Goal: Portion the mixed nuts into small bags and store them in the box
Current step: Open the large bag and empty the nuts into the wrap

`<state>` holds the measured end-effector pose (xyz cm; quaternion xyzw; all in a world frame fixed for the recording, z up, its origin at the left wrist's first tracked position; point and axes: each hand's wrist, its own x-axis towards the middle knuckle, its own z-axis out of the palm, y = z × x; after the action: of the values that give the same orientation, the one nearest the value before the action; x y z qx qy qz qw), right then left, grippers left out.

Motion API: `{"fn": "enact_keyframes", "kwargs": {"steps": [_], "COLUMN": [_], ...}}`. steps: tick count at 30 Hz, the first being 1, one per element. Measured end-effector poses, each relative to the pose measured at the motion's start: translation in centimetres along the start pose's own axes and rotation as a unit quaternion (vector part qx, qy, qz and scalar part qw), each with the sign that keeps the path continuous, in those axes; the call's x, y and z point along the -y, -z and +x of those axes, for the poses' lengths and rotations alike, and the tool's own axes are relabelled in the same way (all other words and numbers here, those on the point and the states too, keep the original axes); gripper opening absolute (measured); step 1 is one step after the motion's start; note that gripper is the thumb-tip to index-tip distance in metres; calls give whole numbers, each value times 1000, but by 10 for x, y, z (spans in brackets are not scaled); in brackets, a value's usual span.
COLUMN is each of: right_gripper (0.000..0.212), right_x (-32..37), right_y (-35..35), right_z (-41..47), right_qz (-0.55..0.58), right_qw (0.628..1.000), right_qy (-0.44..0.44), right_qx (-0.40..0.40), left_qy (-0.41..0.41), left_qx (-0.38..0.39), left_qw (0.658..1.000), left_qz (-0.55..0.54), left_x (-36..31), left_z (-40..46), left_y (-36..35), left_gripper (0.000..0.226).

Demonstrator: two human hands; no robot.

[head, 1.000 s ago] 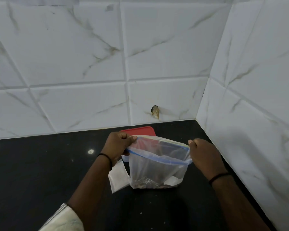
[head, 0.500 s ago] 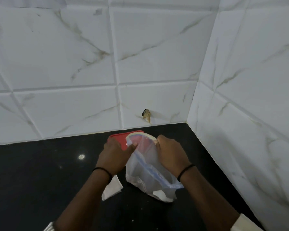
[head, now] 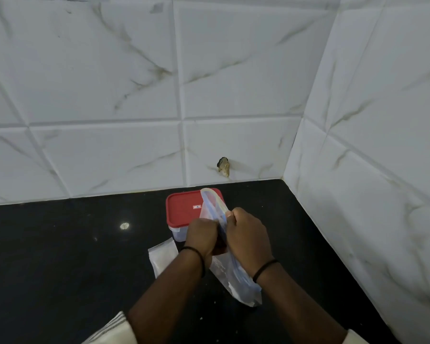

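— Now that the hands have closed in from the bag's two corners, left hand [head: 201, 235] and right hand [head: 246, 233] both pinch the zip bag [head: 212, 207] mid-seal.

— So it's being sealed?

— Looks like it. Bag hangs between and below the fists, in front of the red-lidded box [head: 184, 207] on the counter [head: 60, 256].
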<state>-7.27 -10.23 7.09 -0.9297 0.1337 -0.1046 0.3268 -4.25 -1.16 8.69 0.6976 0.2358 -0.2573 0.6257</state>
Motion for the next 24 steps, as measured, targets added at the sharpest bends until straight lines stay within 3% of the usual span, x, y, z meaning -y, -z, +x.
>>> {"fn": "enact_keyframes", "kwargs": {"steps": [2,6,12,17,19,21,22,24], "right_gripper": [30,36,40,44,43,42,42,35], "right_x": [0,-3,2,3,5,-1,-10,-31], "right_y": [-1,-1,-3,-13,-9,7,19,42], "right_z": [0,2,-3,-11,-9,2,9,19], "right_qz": [23,61,120,106,159,293,383,560], "right_qw": [1000,998,992,994,987,947,901,769], "right_qy": [-15,-32,-23,7,-22,-131,-203,-305], "right_qx": [-3,2,0,-15,13,26,25,34], "left_qy": [28,-5,13,-61,-76,-52,-31,20], "left_qx": [-1,15,36,37,58,79,96,133], "left_qw": [997,983,975,967,965,964,958,933], "left_qz": [-73,-182,-219,-244,-243,-249,-269,-333], "left_x": [1,12,6,17,19,18,17,10], "left_z": [1,-2,-10,-9,-6,0,6,17], "left_y": [-1,-2,-7,-21,-17,3,16,42], "left_gripper": [20,25,32,29,33,43,45,43]}}
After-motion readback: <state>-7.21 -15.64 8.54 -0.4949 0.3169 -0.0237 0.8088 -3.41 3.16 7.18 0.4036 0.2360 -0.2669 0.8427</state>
